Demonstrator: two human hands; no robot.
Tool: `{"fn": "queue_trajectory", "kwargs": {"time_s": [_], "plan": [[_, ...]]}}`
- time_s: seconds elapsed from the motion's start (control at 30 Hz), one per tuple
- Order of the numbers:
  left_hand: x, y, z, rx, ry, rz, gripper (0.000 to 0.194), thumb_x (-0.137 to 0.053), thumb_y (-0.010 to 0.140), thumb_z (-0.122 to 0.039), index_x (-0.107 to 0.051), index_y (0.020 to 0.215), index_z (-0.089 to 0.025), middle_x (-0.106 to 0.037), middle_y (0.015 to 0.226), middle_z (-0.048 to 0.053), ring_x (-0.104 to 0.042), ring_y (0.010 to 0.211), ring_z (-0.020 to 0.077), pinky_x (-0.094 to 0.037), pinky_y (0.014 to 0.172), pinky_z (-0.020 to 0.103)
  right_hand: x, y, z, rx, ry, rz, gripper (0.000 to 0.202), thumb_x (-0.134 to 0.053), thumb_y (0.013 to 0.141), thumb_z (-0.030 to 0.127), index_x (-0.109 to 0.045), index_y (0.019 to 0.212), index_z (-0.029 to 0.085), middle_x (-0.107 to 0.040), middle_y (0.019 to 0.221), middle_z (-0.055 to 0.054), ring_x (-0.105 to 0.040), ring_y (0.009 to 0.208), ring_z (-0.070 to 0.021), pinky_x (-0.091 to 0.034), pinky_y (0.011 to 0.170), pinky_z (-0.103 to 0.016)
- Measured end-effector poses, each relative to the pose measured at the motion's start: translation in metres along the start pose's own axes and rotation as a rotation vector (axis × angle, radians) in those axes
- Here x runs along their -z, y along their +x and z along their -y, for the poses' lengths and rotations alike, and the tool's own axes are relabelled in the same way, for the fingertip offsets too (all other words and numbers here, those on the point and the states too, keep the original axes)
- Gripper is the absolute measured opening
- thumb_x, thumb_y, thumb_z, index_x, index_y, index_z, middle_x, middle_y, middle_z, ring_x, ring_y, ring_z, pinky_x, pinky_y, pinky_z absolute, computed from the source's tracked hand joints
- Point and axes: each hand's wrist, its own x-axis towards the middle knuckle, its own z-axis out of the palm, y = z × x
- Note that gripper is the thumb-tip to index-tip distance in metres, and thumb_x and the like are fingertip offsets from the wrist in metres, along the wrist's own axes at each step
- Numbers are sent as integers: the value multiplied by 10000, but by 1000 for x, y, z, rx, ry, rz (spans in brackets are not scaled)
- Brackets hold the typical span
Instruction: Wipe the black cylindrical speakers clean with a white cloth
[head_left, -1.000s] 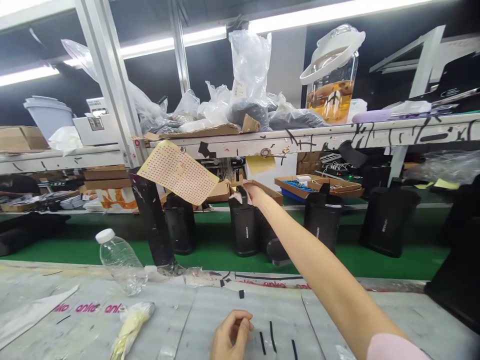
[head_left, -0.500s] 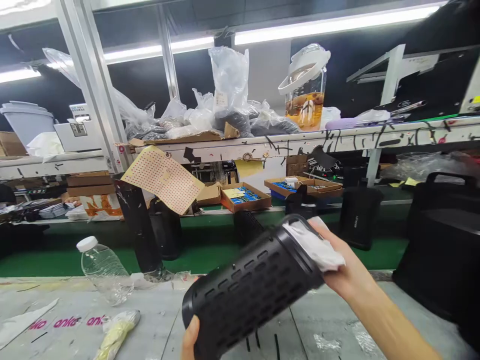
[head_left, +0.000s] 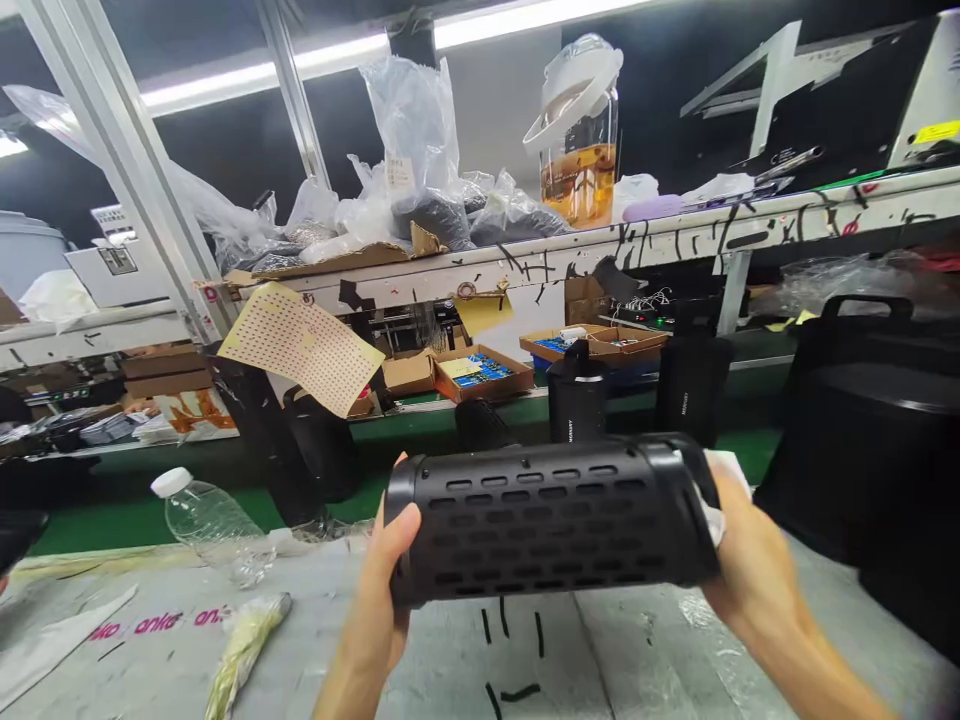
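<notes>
A black speaker housing (head_left: pixel 540 520) with rows of slots lies sideways in the air above the bench, nearly level. My left hand (head_left: pixel 382 570) is closed round its left end, thumb on the front edge. At the opposite end, my right hand (head_left: pixel 757 560) is closed on a crumpled white cloth (head_left: pixel 727 475) and presses it against the rim. Part of the cloth shows inside the end opening; the right fingertips are hidden behind the housing.
An empty plastic bottle (head_left: pixel 214 520) leans on the left, behind a wrapped yellowish bundle (head_left: pixel 244 655). Black speakers (head_left: pixel 577 400) stand on the green belt (head_left: pixel 420 440). One large black case (head_left: pixel 862 430) is at right. Boxes of blue parts (head_left: pixel 480 370) sit under the shelf.
The housing has swung from a steep tilt to nearly level, its right end lowered and left end raised. The right hand stays on the cloth at the end. The view has shifted slightly.
</notes>
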Motion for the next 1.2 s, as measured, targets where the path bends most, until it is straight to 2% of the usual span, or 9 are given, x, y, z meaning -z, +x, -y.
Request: {"fn": "queue_trajectory", "kwargs": {"time_s": [0.13,0.3,0.43,0.6,0.73,0.83,0.97,1.1,1.2], "plan": [[1,2,20,167,59,-21,582,-709,751,-406,-563,1298,-271,-671,1218,31,-547,1241,260,-412,1079,389,6,-9,-31,-252,-9,-7,279,-713,617,435,-580,705,206,-503,598,36,-441,487,-111,-395,404,-204],[19,20,63,313,96,-59,305,-593,864,-365,-670,1089,-173,-722,1093,76,-581,1203,255,-420,1071,389,24,-9,-68,-338,-100,-37,315,-665,593,442,-638,797,204,-627,711,-1,-567,614,-164,-443,457,-220],[28,25,85,317,107,-56,312,-599,866,-402,-682,1066,-178,-721,1101,77,-537,1256,249,-385,1102,372,36,3,-81,-350,-207,-20,333,-678,576,456,-648,755,176,-647,713,-46,-625,701,-244,-519,558,-306],[35,25,92,258,79,27,467,-668,811,-403,-608,1243,-238,-627,1296,46,-477,1313,246,-369,1114,362,43,-6,-69,-80,-439,-258,344,-550,766,517,-636,849,195,-674,875,-74,-617,969,-300,-503,862,-407],[38,29,94,268,79,31,509,-684,804,-427,-590,1270,-243,-593,1343,25,-426,1352,212,-329,1134,310,29,-30,-76,573,-880,264,392,-387,961,377,-583,1256,208,-570,1316,-74,-469,1269,-261,-310,1104,-450],[38,32,95,296,73,4,463,-678,804,-431,-636,1205,-204,-645,1271,48,-489,1302,237,-378,1104,329,15,-39,-89,925,-1100,349,437,-340,987,197,-412,1418,190,-486,1410,-92,-428,1307,-242,-312,1095,-463],[34,36,92,355,81,-74,349,-648,825,-387,-690,1086,-158,-720,1109,75,-592,1186,261,-447,1048,361,-1,-48,-97,988,-1237,313,449,-339,956,125,-399,1401,117,-495,1390,-131,-385,1320,-311,-333,1046,-507],[31,37,84,383,96,-139,276,-591,861,-345,-701,1015,-145,-747,1002,76,-639,1113,256,-487,1003,370,-12,-57,-90,955,-1152,338,447,-328,942,112,-440,1374,120,-512,1381,-111,-410,1307,-301,-322,1045,-500],[31,33,77,378,115,-168,244,-583,862,-330,-704,978,-153,-756,934,61,-652,1089,254,-502,982,368,-16,-49,-67,625,-906,258,391,-329,962,234,-592,1246,175,-633,1225,-79,-556,1156,-298,-404,987,-491]]}}
